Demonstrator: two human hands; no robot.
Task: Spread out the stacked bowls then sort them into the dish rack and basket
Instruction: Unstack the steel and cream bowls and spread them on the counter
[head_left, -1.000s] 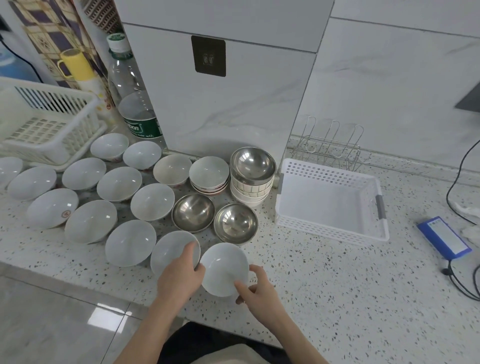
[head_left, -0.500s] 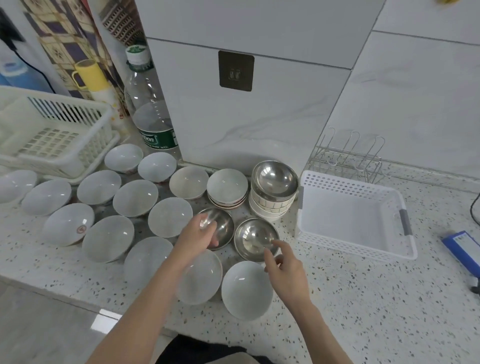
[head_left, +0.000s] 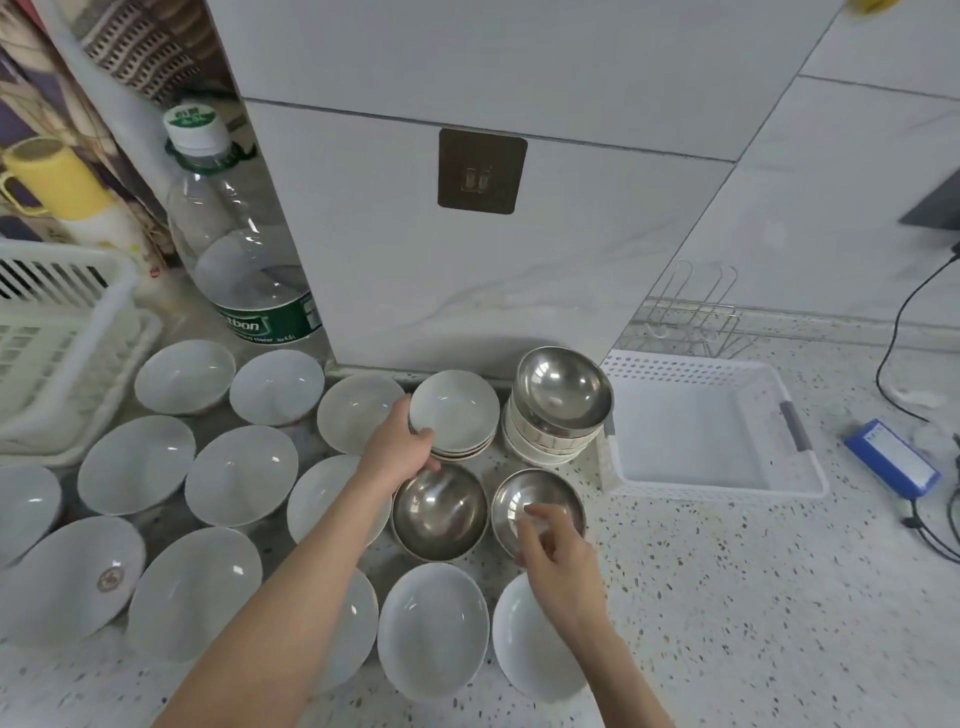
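Observation:
Several white bowls lie spread over the counter, one (head_left: 432, 629) near the front edge. A short stack of white bowls (head_left: 456, 413) stands by the wall, and my left hand (head_left: 400, 449) grips its left rim. Beside it rises a taller stack (head_left: 558, 400) topped by a steel bowl. Two single steel bowls (head_left: 439, 512) (head_left: 537, 501) sit in front. My right hand (head_left: 553, 558) hovers over the right steel bowl with loosely curled fingers, holding nothing. The white basket (head_left: 795, 470) stands empty to the right; the white dish rack (head_left: 62, 332) is at far left.
A large water bottle (head_left: 236, 249) stands behind the bowls beside a white pillar. A wire holder (head_left: 691, 317) sits behind the basket. A blue device (head_left: 891, 457) with cables lies at far right. A yellow cup (head_left: 49, 179) is at back left.
My left hand has moved from the steel bowl up to the short white stack and taken its rim. The right hand has shifted forward over the right steel bowl. The view has closed in.

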